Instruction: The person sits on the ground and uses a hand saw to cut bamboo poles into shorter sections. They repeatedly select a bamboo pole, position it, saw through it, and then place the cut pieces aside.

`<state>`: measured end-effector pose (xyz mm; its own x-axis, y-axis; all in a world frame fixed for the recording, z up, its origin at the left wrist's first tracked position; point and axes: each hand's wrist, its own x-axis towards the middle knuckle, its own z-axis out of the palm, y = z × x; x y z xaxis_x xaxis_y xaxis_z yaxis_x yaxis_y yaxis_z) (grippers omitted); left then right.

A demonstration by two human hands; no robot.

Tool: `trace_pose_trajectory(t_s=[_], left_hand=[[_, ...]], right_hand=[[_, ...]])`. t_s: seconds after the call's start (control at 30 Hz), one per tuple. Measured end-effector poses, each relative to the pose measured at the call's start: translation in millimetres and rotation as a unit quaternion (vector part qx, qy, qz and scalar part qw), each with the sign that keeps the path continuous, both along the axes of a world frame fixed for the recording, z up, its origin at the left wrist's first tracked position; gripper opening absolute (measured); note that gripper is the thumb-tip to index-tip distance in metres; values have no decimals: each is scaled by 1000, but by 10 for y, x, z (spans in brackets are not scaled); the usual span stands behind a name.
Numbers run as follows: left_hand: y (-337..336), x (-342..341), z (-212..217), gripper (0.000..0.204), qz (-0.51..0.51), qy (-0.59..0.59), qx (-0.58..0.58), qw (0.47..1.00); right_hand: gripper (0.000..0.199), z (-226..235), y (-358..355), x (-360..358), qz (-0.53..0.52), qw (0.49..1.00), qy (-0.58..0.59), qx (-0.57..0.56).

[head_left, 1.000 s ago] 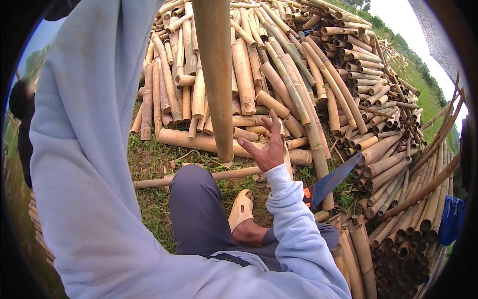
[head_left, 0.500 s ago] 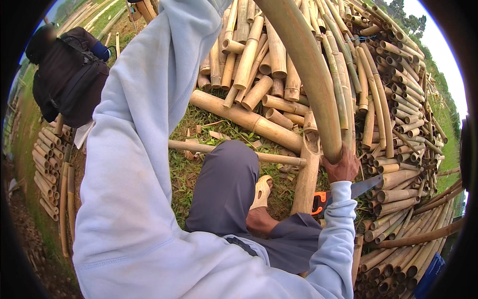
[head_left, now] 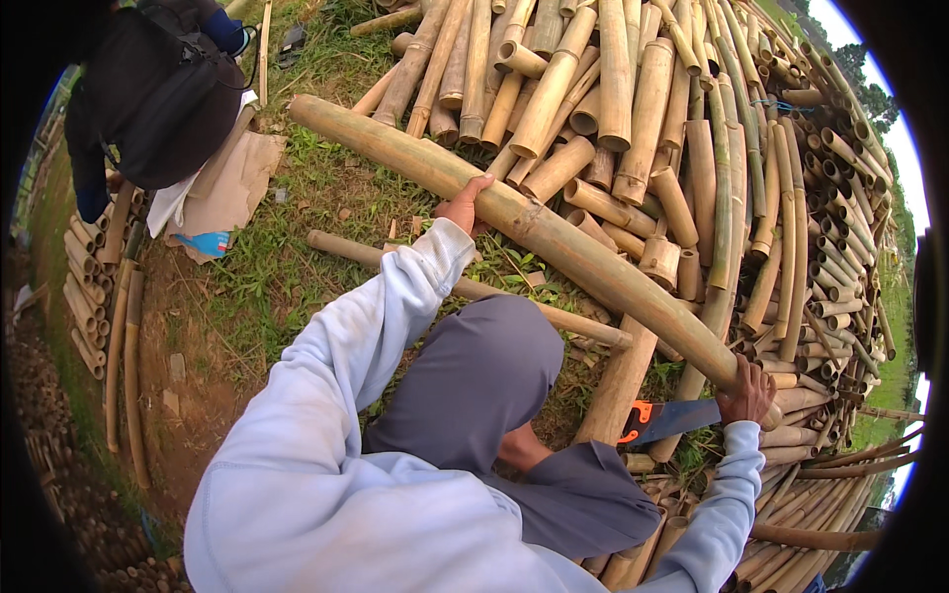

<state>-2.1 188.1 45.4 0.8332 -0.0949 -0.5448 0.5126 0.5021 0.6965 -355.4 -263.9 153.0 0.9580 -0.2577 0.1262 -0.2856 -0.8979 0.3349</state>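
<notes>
Hands (head_left: 748, 393) grip a rounded, jointed bamboo pole (head_left: 556, 235), probably hollow.

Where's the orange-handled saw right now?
In the head view, the saw is right of centre, just below and left of the right hand.

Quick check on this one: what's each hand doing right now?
Left hand: closed, holding the thick bamboo pole partway along.
Right hand: closed, holding the same pole near its right end.
</notes>
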Motion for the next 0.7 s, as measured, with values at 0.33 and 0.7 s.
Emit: trace_pose_trajectory(t_s=[0.33, 0.7], left_hand=[[339, 306, -1452, 58, -55, 73, 47, 995], [726, -392, -867, 42, -379, -263, 596, 657]], right_hand=[[84, -549, -48, 627, -27, 987, 152, 52], [104, -883, -24, 823, -100, 969, 209, 81]])
